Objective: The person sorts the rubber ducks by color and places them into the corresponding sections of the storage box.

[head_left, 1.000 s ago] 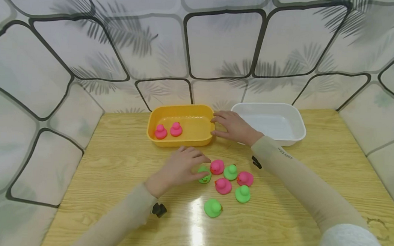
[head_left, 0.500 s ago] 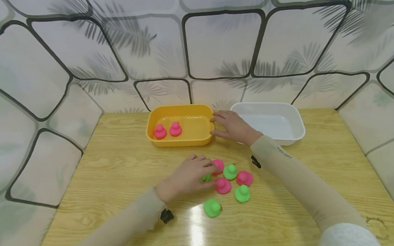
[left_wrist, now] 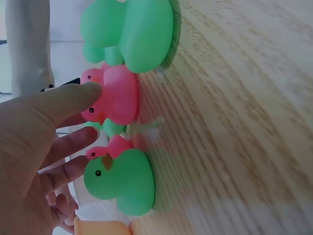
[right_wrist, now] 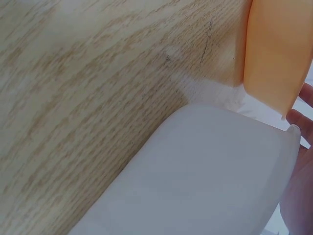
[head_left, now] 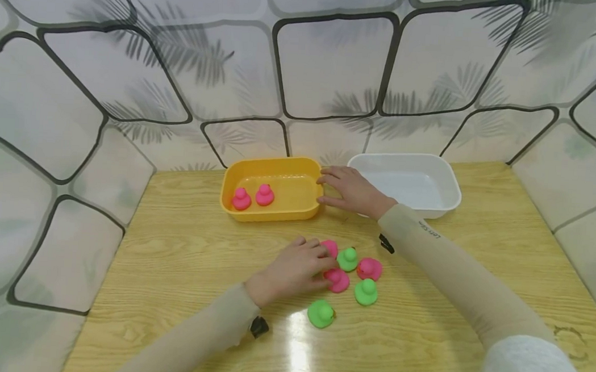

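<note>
In the head view my left hand point(head_left: 295, 268) is over the left side of a group of pink and green toy ducks. Its thumb overlaps a pink duck point(left_wrist: 120, 95) in the left wrist view, with the fingers spread apart. A green duck point(left_wrist: 132, 181) sits beside those fingers; the hand hides it from the head view. My right hand point(head_left: 354, 192) reaches across the white tray's left end, fingertips touching the right rim of the yellow tray point(head_left: 275, 216). Two pink ducks point(head_left: 264, 195) sit inside that yellow tray, at its left.
A white tray point(head_left: 432, 211) stands at the back right, partly under my right wrist. Right of my left hand are more ducks, including a pink one point(head_left: 370, 268) and a green one point(head_left: 366, 292). Another green duck point(head_left: 321, 314) lies nearer the front. Patterned cloth walls surround the wooden table point(head_left: 181, 258).
My left hand has moved right and slightly forward, from the leftmost green duck toward the pink duck beyond it. The right hand stays at the yellow tray's rim.
</note>
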### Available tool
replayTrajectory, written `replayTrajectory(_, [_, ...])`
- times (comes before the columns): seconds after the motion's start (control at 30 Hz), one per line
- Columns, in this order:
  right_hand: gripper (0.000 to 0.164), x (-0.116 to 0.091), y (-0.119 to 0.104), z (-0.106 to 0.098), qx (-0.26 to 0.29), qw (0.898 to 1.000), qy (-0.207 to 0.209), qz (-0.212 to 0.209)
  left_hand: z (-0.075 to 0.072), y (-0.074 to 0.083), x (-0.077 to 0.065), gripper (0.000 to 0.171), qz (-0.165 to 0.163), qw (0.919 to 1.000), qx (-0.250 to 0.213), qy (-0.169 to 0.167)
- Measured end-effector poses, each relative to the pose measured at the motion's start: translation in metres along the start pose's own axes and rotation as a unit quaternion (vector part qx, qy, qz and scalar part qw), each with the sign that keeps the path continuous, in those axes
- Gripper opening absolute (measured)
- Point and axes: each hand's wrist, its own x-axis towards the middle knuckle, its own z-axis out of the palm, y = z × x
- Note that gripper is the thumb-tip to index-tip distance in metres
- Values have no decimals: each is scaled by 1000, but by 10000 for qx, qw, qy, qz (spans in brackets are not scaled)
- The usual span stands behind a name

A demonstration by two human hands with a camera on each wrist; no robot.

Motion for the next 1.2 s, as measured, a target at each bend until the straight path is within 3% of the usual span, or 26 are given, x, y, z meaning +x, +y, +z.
replayTrajectory(0.3, [55,0,0,0,-40,10000,-12,8,4,2,3,29,55,9998,153,-113])
replayTrajectory(0.53, [53,-1,-1,0,-11,10000,56,-34,5,1,2,28,18,9998,179,36])
replayTrajectory(0.73, [53,-1,0,2,-20,10000,66,-41,-2,1,0,31,-66,9998,42,163])
replayTrajectory(1.2, [54,1,2,2,-57,10000,55,-40,-23,-8,-3,32,-314,9994,-161,15])
